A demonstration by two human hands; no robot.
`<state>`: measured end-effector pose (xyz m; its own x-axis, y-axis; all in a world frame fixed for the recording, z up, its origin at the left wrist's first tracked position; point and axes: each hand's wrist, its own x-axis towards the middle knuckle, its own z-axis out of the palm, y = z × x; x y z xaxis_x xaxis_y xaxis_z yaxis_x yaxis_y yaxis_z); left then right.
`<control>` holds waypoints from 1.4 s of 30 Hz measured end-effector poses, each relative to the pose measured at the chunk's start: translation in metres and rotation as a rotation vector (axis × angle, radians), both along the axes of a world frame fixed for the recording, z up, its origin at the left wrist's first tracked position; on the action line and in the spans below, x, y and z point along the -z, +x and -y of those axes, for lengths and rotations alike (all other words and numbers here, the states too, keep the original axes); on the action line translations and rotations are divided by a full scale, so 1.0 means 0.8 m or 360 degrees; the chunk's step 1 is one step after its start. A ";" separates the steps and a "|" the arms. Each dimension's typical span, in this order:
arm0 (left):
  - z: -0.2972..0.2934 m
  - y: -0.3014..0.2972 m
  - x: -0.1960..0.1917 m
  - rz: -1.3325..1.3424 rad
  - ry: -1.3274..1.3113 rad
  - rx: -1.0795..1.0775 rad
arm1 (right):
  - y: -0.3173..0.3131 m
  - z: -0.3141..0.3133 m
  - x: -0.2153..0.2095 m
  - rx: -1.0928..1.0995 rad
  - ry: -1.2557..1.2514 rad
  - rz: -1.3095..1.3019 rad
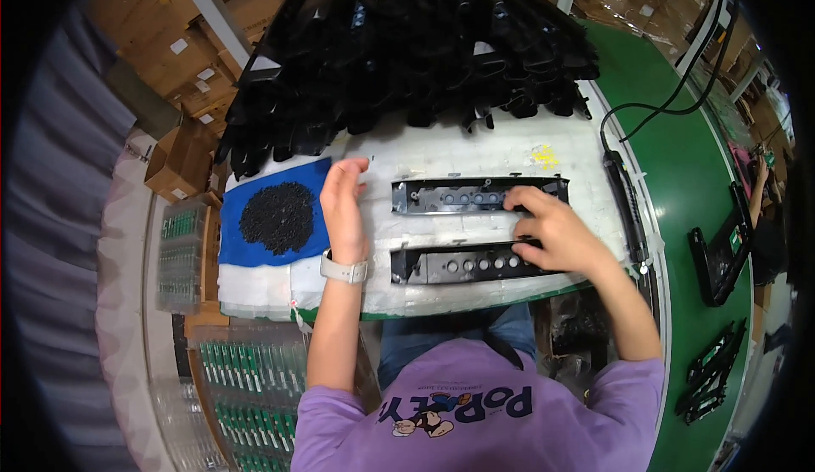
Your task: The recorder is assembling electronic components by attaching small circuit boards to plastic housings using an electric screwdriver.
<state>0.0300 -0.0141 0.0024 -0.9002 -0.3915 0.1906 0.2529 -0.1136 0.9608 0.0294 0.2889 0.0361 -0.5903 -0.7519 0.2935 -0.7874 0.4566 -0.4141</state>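
Two long black plastic housings lie one behind the other on the white covered table: a far housing (463, 199) and a near housing (458, 266), each with a row of several round holes. Over their right ends is my right hand (552, 233), fingers apart and bent, with tips at both housings; I make out nothing held. My left hand (344, 209) is raised to the left of the housings, fingers apart and loosely curled, its palm partly hidden. Beside it, a pile of small black pieces (278, 217) rests on a blue cloth (238, 247).
Black plastic parts (407, 56) are heaped at the back. A black pen-shaped tool (624, 205) with a cable lies along the right edge. Small yellow bits (545, 158) lie beyond the housings. Clear trays of green boards (246, 370) stand lower left. A green surface (671, 192) extends right.
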 end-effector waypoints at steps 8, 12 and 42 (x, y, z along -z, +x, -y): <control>-0.044 0.018 -0.001 -0.0293 -0.1592 0.0338 | -0.009 0.004 0.041 0.0612 -0.0105 -0.0404; -0.049 0.017 0.005 -0.0312 -0.1767 0.0316 | -0.026 0.010 0.055 0.0624 -0.0211 -0.0396; -0.054 0.007 0.008 -0.0358 -0.1748 0.0232 | -0.335 0.018 -0.136 0.1295 0.0025 -0.0464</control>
<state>0.0356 0.0288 -0.0037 -0.8253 0.1938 0.5304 0.4861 0.7218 0.4926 -0.2384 0.2748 0.1452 -0.8497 -0.1336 0.5100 -0.2873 0.9285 -0.2354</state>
